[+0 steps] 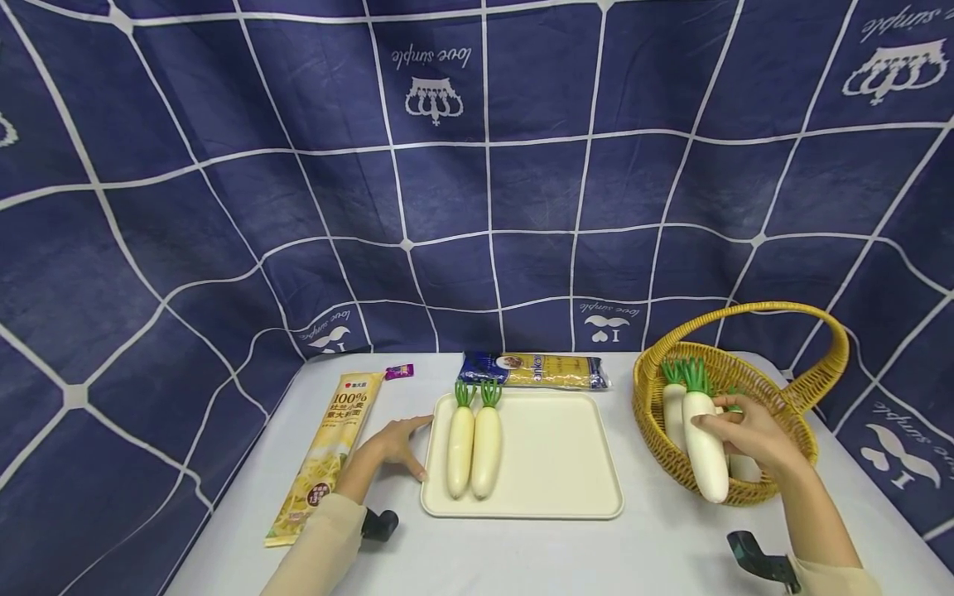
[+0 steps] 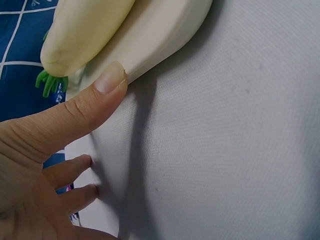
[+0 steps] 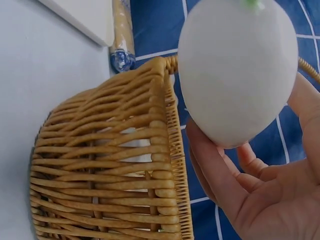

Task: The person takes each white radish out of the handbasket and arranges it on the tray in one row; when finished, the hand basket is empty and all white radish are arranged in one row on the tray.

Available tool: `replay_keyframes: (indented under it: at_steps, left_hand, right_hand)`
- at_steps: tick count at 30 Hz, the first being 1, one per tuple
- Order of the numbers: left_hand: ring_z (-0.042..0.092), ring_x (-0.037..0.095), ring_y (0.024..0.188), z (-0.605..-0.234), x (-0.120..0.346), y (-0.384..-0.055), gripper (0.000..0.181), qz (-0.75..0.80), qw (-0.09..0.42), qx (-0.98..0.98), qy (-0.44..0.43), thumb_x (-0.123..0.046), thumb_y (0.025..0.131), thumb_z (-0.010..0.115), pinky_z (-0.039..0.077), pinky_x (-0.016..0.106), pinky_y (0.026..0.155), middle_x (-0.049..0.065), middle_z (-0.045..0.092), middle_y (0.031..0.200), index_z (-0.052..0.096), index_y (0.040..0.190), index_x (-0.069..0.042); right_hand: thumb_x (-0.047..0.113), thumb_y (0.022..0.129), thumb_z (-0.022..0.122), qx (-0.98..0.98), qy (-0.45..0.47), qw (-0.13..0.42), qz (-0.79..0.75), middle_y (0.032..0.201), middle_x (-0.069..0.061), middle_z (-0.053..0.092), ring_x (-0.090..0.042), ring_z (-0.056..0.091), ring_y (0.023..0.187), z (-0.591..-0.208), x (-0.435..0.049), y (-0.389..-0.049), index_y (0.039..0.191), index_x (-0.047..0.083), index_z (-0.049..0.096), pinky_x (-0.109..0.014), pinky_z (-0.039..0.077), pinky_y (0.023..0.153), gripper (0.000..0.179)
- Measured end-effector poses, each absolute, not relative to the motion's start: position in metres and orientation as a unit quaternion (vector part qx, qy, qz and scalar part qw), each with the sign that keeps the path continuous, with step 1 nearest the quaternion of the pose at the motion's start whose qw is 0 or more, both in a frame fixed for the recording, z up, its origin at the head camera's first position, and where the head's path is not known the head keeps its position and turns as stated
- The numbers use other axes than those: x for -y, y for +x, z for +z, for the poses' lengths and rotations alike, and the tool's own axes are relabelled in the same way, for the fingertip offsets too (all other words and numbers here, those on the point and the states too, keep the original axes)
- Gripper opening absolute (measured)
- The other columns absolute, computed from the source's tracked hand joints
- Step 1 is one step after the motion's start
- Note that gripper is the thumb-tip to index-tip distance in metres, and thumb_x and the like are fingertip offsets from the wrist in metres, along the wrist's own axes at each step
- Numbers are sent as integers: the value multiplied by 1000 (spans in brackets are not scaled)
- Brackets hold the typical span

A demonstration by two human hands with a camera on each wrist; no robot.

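Currently spreading the left hand (image 1: 391, 444) beside the left edge of a cream tray (image 1: 555, 455), touching the rim with the thumb. Pinching a white radish (image 1: 706, 451) between the thumb and fingers of the right hand (image 1: 756, 430), holding it over the near-left rim of a wicker basket (image 1: 645, 418). Finding a broad stretch of tray surface reaching to the right rim, then a strip of white table (image 1: 522, 559) running on towards the basket. Meeting a blue-and-yellow packet (image 1: 555, 371) just beyond the far edge of the tray, and passing a long yellow packet (image 1: 328, 455) near the left forearm. Looking smooth and rounded in the right hand, tilting its blunt end towards the near side and pointing a bright green tuft away. Counting one radish in the grip, two creamier tray radishes (image 1: 460, 454) lying side by side, and at least two basket radishes (image 1: 674, 414), partly hidden and leaving the full number unclear. Also counting one tray, one basket, two long packets and one small purple packet (image 1: 399, 372).
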State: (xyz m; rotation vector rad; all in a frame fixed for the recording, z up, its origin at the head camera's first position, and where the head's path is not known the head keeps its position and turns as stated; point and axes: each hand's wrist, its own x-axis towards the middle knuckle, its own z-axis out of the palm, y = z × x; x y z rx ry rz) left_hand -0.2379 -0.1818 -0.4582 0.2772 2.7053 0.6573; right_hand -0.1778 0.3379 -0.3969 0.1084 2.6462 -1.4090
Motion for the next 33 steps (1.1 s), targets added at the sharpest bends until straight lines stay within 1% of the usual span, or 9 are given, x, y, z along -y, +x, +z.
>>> replay_keyframes:
  at_steps: [2, 5, 9, 16, 20, 23, 25, 28, 33]
  left_hand:
    - [35, 49, 129, -458, 181, -238, 102, 232, 172, -952, 97, -17, 50, 91, 26, 64, 106, 25, 47, 136, 43, 140, -8]
    - [35, 49, 129, -458, 181, -238, 102, 233, 173, -952, 98, -17, 51, 91, 26, 64, 106, 25, 47, 136, 43, 140, -8]
    - [35, 49, 128, -459, 182, -238, 102, 232, 171, -952, 100, -18, 50, 91, 27, 64, 106, 25, 47, 136, 43, 140, -8]
    - [33, 50, 129, -462, 183, -239, 103, 233, 174, -952, 97, -19, 50, 91, 25, 65, 106, 26, 46, 136, 43, 140, -9]
    - [34, 50, 129, -462, 183, -239, 102, 235, 173, -952, 97, -19, 50, 91, 25, 65, 106, 25, 46, 136, 43, 140, -9]
    - [35, 49, 129, -462, 183, -239, 102, 236, 170, -951, 99, -19, 50, 91, 26, 64, 106, 25, 47, 136, 44, 140, -8]
    - [35, 48, 129, -463, 183, -238, 102, 238, 169, -951, 100, -19, 50, 91, 26, 63, 106, 25, 47, 136, 44, 140, -8]
    - [36, 48, 129, -463, 183, -238, 102, 239, 168, -951, 100, -19, 50, 91, 26, 64, 106, 25, 47, 136, 44, 140, -8]
    - [36, 49, 128, -463, 183, -239, 102, 241, 170, -950, 100, -19, 50, 91, 26, 64, 106, 25, 47, 136, 44, 140, -8]
  right_hand:
    - [30, 90, 59, -880, 38, 66, -468, 113, -34, 55, -25, 61, 92, -397, -336, -175, 130, -15, 27, -43, 57, 77, 68]
    - [29, 90, 59, -877, 39, 60, -475, 111, -33, 56, -24, 61, 91, -397, -334, -170, 130, -15, 27, -42, 57, 75, 68]
    - [29, 90, 60, -870, 43, 54, -488, 112, -29, 57, -21, 60, 90, -400, -330, -165, 131, -13, 27, -36, 55, 73, 67]
    - [30, 91, 58, -864, 58, 67, -496, 118, -33, 52, -22, 59, 92, -399, -325, -157, 134, -11, 25, -31, 54, 72, 68]
    - [29, 91, 56, -857, 59, 77, -507, 121, -35, 51, -25, 62, 92, -399, -322, -154, 136, -9, 23, -34, 54, 73, 67]
    - [27, 92, 55, -847, 52, 83, -522, 126, -38, 46, -29, 62, 94, -399, -321, -152, 137, -9, 20, -37, 54, 75, 68]
    - [26, 92, 54, -843, 45, 83, -529, 127, -39, 45, -30, 61, 96, -399, -320, -151, 137, -9, 19, -39, 54, 77, 67]
    - [24, 91, 55, -844, 34, 74, -531, 125, -38, 47, -25, 60, 96, -399, -317, -149, 137, -9, 21, -40, 54, 78, 66]
    - [22, 91, 57, -841, 26, 67, -536, 121, -31, 52, -16, 59, 92, -400, -312, -145, 135, -6, 25, -37, 54, 77, 62]
